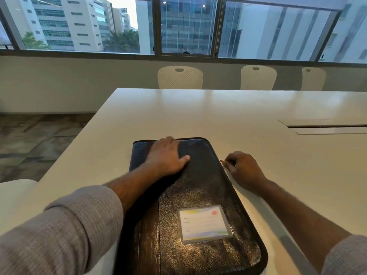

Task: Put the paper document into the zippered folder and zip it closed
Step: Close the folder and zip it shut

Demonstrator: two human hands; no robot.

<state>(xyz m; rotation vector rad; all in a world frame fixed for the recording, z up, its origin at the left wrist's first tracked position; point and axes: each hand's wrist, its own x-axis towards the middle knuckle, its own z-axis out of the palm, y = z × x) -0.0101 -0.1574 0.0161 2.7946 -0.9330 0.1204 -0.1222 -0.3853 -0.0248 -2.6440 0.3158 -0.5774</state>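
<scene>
Left hand [168, 155] flat on folder [198, 195]; right hand [241, 167] pinches its zipper pull [222, 161]

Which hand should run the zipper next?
Right. The right hand already pinches at the folder edge on its right side; the left hand lies flat on the cover, steadying it.

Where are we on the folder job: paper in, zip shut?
Done, by the look of it: no loose paper on the table, and the folder lies closed flat. In hand: the left hand presses the cover down while the right hand pinches something small at the folder's right edge, probably the zip pull. Left: zipping closed; how far it has run cannot be told.
</scene>
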